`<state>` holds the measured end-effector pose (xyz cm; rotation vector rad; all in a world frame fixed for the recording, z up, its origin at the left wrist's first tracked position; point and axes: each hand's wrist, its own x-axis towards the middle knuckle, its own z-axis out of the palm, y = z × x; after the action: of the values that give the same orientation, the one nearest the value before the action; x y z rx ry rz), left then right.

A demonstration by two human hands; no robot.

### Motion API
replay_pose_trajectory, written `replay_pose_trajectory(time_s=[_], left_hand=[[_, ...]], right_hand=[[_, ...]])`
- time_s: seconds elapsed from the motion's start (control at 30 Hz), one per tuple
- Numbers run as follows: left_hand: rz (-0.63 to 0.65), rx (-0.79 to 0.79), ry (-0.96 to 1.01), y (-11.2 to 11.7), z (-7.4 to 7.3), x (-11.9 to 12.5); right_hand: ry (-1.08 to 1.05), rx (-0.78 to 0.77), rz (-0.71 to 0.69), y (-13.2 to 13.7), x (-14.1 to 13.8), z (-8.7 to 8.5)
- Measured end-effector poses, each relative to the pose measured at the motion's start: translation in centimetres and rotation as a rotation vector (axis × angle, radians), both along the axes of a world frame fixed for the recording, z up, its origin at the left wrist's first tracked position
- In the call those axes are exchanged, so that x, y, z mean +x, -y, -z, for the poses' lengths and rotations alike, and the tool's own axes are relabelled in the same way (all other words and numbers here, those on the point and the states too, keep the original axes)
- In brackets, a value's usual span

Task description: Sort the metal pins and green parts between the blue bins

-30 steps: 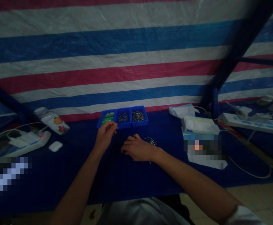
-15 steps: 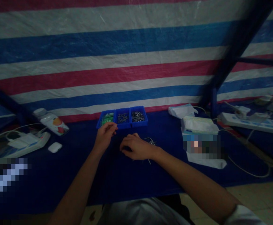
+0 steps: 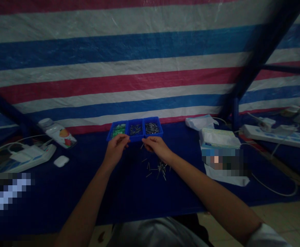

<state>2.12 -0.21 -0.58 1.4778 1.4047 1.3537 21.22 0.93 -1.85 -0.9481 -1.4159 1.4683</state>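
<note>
My left hand (image 3: 117,147) hovers just in front of the blue three-part tray (image 3: 134,137), fingers curled in a pinch; what it holds is too small to make out. My right hand (image 3: 156,145) is raised beside it, pinching a thin metal pin (image 3: 142,145) that points toward the left hand. Several loose metal pins (image 3: 158,168) lie scattered on the dark blue table under my right wrist. The tray's left bin holds green parts (image 3: 118,130), the middle and right bins hold metal pins (image 3: 152,127).
A bottle (image 3: 57,132) lies at the left beside a white power strip (image 3: 23,156) and a small white case (image 3: 61,161). A tissue pack (image 3: 218,138) and papers sit at the right, with another power strip (image 3: 275,137) and a cable (image 3: 273,187). A striped tarp hangs behind.
My right hand lifted off the pile of pins and moved up toward the tray with one pin pinched, uncovering the scattered pins. My left hand stayed nearly still.
</note>
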Motion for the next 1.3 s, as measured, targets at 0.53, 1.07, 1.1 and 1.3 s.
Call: replay_pose_trajectory(time_s=[0.53,1.07,1.1,1.3], left_hand=[[0.173,-0.104,-0.946,0.4,1.4,-0.2],[0.051,-0.061,-1.178,-0.8,2.8,1.4],[0.056,-0.065,-1.180,-0.8,2.8,1.5],[0.090,-0.027,-1.153,-0.8,2.6,1.2]], right_hand=[[0.959,0.660,-0.119,0.6,1.3,0.7],[0.956,0.747,-0.143,1.2,1.2,0.0],[0.958,0.745,-0.150,1.3,1.2,-0.1],[0.978,0.699,-0.121,1.4,1.4,-0.3]])
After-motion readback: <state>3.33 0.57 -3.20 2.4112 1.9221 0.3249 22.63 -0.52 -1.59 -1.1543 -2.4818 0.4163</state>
